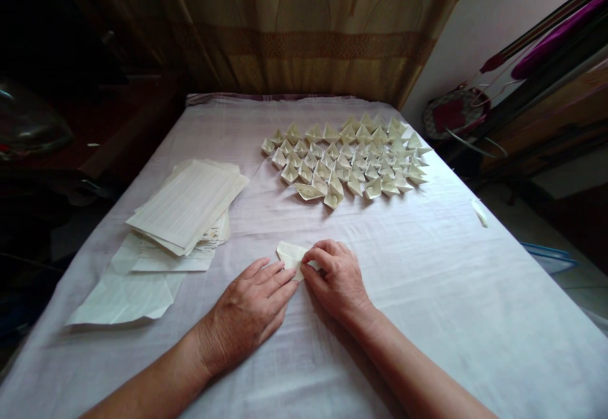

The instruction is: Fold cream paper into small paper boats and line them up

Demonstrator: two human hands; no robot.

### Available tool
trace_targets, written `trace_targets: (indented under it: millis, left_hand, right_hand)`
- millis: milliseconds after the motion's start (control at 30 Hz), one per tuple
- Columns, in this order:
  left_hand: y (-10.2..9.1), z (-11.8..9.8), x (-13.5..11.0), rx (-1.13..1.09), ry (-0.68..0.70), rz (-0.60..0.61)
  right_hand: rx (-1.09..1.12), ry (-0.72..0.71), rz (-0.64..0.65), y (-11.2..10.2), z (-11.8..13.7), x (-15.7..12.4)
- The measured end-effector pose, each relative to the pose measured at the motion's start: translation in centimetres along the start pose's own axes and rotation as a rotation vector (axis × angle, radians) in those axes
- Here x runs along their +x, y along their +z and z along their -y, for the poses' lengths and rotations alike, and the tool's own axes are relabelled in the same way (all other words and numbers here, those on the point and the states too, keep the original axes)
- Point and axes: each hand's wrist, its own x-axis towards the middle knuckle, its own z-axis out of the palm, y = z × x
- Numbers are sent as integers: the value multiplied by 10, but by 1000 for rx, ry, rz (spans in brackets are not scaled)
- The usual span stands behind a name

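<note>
A small folded piece of paper (291, 253) lies on the white cloth between my two hands. My left hand (259, 295) rests flat, its fingers stretched out, with the fingertips on the paper's near left edge. With thumb and index finger together, my right hand (336, 278) pinches the paper's right part, and its fingers hide some of that side. Beyond the hands stand many folded paper boats (342, 159) in close rows. To the left is a stack of ruled paper sheets (185, 204).
A crumpled loose sheet (126, 289) lies partly under the stack. On the cloth-covered table's right edge is a small white scrap (479, 213). A patterned curtain (304, 33) hangs behind the table. At the right, a bag (453, 112) sits by the wall.
</note>
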Motion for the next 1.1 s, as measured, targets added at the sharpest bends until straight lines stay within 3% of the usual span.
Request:
trace_targets:
  millis: [333, 767, 1100]
  left_hand:
    - [-1, -1, 0, 22, 9, 33]
    - [-6, 3, -8, -1, 54, -22]
    - [-19, 12, 4, -68, 28, 38]
  right_hand:
    - [-48, 34, 28, 1, 3, 13]
    - [-51, 52, 19, 1, 5, 15]
    - [-46, 55, 26, 0, 6, 15]
